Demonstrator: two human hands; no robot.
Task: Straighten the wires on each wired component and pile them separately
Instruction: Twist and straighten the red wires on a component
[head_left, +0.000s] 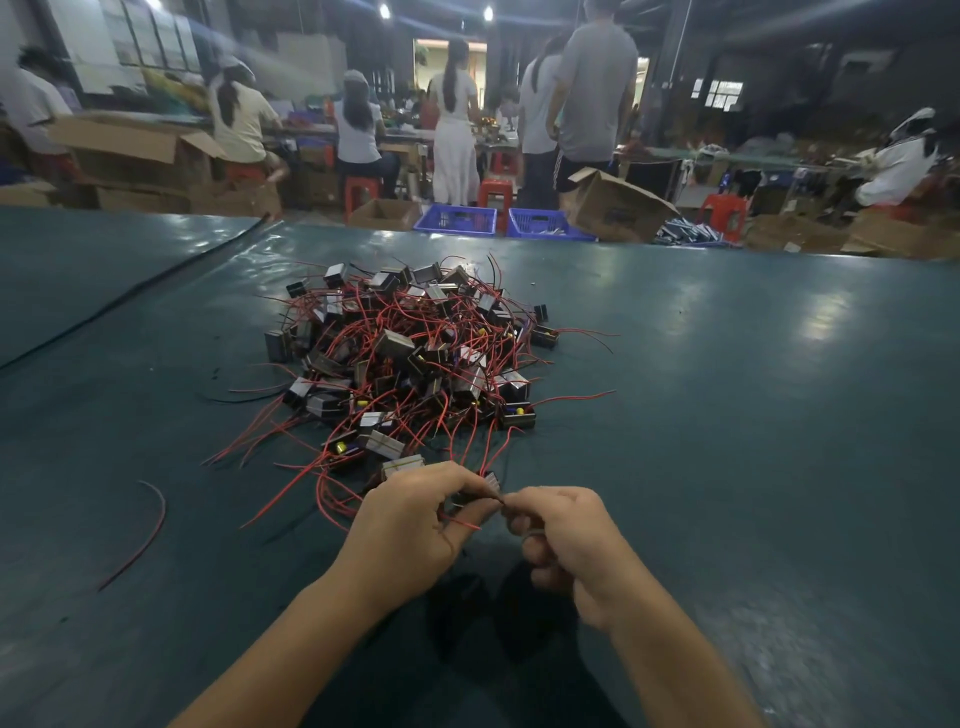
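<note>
Both hands meet low in the middle of the view, just above the bench. The left hand (415, 525) curls its fingers round a small black boxy wired component (487, 484), of which only a corner shows past the fingertips. Its thin red wires (462, 523) spill out of the grip, one crossing under the thumb and others rising toward the far side. The right hand (566, 540) has its fingers curled as well. Its thumb and forefinger pinch one of those wires close to the component, touching the left fingertips.

Just beyond the hands lies a tangled heap of black boxy components (410, 358), all trailing red leads, a few showing small yellow parts. The nearest leads of the heap reach the left hand. A single loose curved red wire (163, 514) lies alone, well to the left.

Everything rests on a dark green sheeted bench (727, 415). A black cable (130, 291) runs slantwise over its far left part.

Past the far edge stand two blue plastic crates (456, 218), open brown cardboard boxes (618, 205) and red plastic stools (496, 192). People sit and stand at other benches, backs turned.
</note>
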